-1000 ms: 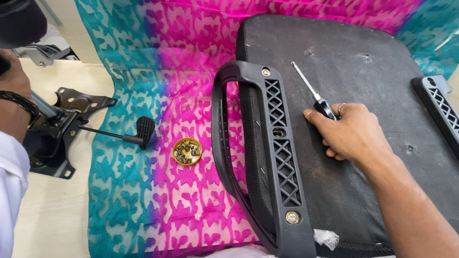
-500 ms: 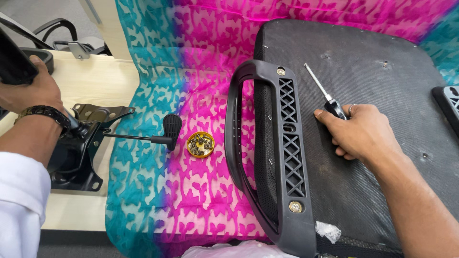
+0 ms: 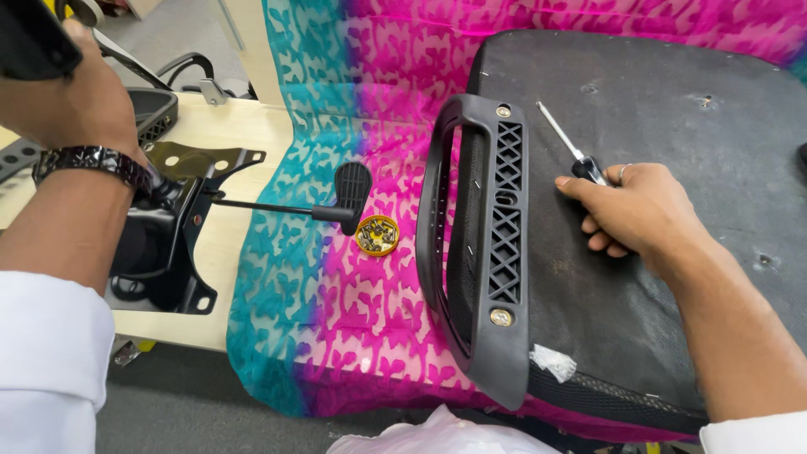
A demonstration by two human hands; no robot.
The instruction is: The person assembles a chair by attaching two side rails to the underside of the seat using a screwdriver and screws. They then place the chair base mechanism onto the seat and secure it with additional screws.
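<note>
The right hand (image 3: 643, 214) is resting on the underside of a black chair seat (image 3: 672, 126), its fingers curled closed around the dark handle of a screwdriver (image 3: 572, 151). The screwdriver's thin metal shaft is pointing away from the hand, toward the far left corner of the seat, and is lying just above the seat's surface.

Just to the left of that hand, a black plastic armrest (image 3: 492, 244) with a lattice face is lying along the seat's left edge, with a bolt head showing at each end.

The seat is sitting on a pink and teal patterned cloth (image 3: 336, 336) spread over the counter (image 3: 244, 126). On the cloth, near the armrest, a small round gold tin (image 3: 377, 234) is holding a few dark screws. Beside it, a black paddle lever (image 3: 349, 187) is reaching out on a thin rod from a black metal chair mechanism (image 3: 168, 244) at the counter's left edge.

The left hand (image 3: 84, 101), with a dark bracelet on its wrist, is raised over the mechanism and gripping a black object that is mostly cut off by the frame.
</note>
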